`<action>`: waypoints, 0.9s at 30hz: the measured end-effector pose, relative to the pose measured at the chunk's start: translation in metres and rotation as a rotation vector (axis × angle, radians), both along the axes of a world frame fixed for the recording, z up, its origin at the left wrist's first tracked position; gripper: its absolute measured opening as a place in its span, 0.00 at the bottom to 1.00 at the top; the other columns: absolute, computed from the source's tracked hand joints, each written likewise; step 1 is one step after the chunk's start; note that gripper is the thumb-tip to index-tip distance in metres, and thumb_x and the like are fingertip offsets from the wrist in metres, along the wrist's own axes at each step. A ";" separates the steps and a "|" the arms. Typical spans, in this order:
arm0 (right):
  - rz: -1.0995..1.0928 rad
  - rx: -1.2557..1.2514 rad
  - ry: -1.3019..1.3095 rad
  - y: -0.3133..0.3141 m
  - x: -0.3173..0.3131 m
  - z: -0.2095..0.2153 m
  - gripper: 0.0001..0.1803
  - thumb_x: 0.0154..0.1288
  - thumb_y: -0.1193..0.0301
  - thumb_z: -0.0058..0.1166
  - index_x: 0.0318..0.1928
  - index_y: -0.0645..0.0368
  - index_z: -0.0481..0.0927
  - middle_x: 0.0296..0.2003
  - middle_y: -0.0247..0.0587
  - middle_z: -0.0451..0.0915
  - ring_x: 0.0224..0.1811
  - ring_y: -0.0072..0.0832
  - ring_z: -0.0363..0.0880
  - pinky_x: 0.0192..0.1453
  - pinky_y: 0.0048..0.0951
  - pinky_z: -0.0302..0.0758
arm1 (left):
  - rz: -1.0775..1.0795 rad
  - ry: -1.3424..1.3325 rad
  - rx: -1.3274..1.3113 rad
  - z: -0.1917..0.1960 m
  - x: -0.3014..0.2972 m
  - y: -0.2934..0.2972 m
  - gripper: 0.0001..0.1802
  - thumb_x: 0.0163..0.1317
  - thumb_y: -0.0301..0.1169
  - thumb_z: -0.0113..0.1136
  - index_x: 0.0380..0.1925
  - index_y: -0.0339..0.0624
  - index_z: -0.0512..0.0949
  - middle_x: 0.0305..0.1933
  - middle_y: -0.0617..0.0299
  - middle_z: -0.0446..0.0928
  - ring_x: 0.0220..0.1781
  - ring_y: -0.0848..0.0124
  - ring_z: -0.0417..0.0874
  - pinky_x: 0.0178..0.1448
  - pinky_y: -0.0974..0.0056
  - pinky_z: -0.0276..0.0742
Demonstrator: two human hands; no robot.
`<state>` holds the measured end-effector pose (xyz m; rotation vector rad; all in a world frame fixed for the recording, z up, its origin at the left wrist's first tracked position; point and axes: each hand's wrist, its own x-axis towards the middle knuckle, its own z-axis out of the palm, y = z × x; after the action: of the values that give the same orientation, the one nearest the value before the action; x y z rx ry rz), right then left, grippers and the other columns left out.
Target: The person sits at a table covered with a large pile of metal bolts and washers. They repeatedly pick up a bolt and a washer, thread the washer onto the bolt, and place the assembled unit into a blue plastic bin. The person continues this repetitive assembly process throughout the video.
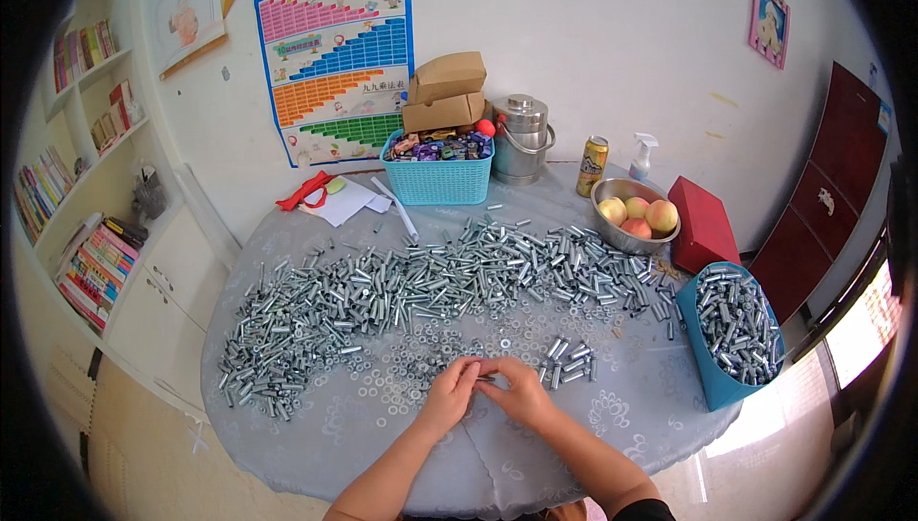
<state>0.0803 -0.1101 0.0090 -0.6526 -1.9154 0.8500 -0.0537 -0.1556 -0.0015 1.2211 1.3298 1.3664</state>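
Observation:
My left hand (451,391) and my right hand (518,391) meet over the near middle of the table, fingertips pinched together. Between them shows a small metal rod-shaped piece (487,379); fingers cover most of it, so its exact kind is unclear. Just beyond my hands lie scattered washers (382,385) and small nuts. Behind these spreads a wide heap of loose metal bolts and sleeves (382,287). A small separate group of anchor bolts (568,364) lies right of my right hand.
A blue basket (710,368) full of metal anchor bolts stands at the right edge. Farther back are a steel bowl (612,234) of fruit, a red box (703,225), a drink can (592,167), a spray bottle (644,153), a metal pail (521,139) and a light-blue basket (435,183) of packets.

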 end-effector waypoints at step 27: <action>0.033 -0.425 -0.247 0.006 0.014 -0.006 0.16 0.52 0.74 0.58 0.44 0.56 0.78 0.30 0.38 0.81 0.31 0.24 0.78 0.37 0.24 0.74 | 0.068 -0.513 -0.263 0.017 -0.022 0.001 0.12 0.67 0.36 0.42 0.36 0.42 0.72 0.16 0.75 0.55 0.14 0.86 0.51 0.16 0.78 0.46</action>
<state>0.0946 -0.1038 0.0032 -1.0210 -1.9803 1.2641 -0.0754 -0.1543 0.0155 0.5990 1.1407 1.3806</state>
